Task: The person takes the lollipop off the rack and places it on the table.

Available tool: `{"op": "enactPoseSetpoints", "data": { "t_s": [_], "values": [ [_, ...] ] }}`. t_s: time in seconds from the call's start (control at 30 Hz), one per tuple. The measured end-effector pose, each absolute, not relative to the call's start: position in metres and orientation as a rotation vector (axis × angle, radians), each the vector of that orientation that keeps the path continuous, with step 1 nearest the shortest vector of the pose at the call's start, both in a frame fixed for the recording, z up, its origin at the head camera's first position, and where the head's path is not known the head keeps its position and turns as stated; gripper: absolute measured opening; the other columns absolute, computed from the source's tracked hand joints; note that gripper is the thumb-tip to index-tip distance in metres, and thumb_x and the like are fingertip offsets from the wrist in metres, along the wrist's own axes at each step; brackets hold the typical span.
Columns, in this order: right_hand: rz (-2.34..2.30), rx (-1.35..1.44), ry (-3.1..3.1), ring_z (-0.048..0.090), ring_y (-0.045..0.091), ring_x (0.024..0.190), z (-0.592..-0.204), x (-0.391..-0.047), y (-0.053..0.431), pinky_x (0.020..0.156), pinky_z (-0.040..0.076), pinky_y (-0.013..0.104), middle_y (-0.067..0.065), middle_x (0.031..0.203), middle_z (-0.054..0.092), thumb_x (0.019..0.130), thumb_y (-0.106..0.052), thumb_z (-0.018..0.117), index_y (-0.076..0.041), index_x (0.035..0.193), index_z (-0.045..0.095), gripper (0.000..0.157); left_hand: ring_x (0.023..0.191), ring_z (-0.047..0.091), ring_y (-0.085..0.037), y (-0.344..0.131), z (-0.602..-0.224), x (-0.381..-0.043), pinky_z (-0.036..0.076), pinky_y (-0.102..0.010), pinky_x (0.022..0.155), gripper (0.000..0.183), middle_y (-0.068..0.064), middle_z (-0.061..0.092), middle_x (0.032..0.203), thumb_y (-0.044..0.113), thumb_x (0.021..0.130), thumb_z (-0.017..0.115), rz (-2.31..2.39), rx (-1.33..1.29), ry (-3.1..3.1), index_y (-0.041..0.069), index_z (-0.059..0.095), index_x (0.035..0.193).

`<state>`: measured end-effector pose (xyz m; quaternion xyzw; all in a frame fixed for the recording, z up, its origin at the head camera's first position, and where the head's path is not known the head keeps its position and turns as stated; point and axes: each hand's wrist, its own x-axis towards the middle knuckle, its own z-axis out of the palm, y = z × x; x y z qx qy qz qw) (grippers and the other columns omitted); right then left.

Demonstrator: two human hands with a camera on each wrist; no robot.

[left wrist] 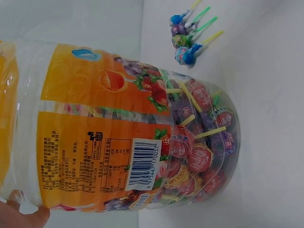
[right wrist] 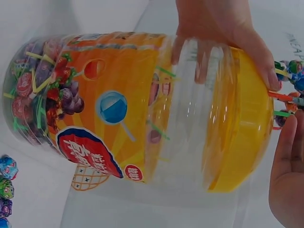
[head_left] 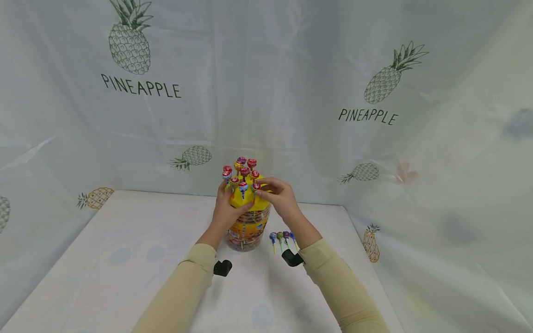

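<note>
Near the far edge of the table [head_left: 141, 222], my left hand [head_left: 226, 209] grips the jar [head_left: 249, 226]; my right hand [head_left: 281, 195] pinches a lollipop [head_left: 256, 187] atop it.

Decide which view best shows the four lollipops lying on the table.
The left wrist view: all four lollipops show clearly, sticks included. In the head view they are small, beside the right arm; the right wrist view shows only their candies, at its edge.

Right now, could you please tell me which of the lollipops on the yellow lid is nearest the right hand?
The red-topped lollipop at the front right of the yellow lid: it alone sits between the thumb and fingers of the right hand.
</note>
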<state>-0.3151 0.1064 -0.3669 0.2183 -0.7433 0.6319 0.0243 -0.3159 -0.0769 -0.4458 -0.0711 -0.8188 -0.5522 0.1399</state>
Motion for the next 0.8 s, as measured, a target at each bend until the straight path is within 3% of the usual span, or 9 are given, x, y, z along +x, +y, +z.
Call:
{"op": "enactPoseSetpoints", "data": {
  "t_s": [0.37,0.57,0.8],
  "values": [
    [2.037,0.597,-2.202,0.064,0.024,0.100,-0.365,-0.316,0.123,0.092,0.053,0.036,0.007,0.116,0.065,0.090,-0.012,0.070,-0.005,0.114,0.069,0.025,0.142,0.019,-0.036,-0.078,-0.448,-0.319,0.028,-0.057,0.111,0.090,-0.005,0.003,0.161,0.053,0.082,0.073,-1.591,-0.190,-2.386,0.013,0.032,0.151],
    [2.088,0.614,-2.172,0.065,0.023,0.099,-0.376,-0.318,0.143,0.088,0.055,0.036,0.013,0.121,0.060,0.091,-0.008,0.069,0.004,0.119,0.064,0.031,0.142,0.019,-0.036,-0.077,-0.448,-0.318,0.031,-0.055,0.110,0.088,-0.005,0.003,0.160,0.051,0.083,0.074,-1.611,-0.182,-2.376,0.014,0.032,0.151],
    [2.068,0.526,-2.220,0.065,0.022,0.096,-0.400,-0.319,0.169,0.085,0.056,0.034,0.014,0.118,0.060,0.090,-0.005,0.068,0.006,0.119,0.063,0.030,0.141,0.020,-0.036,-0.077,-0.449,-0.318,0.031,-0.054,0.110,0.087,-0.006,0.004,0.160,0.050,0.083,0.074,-1.608,-0.185,-2.373,0.015,0.032,0.151]
  ]
}}
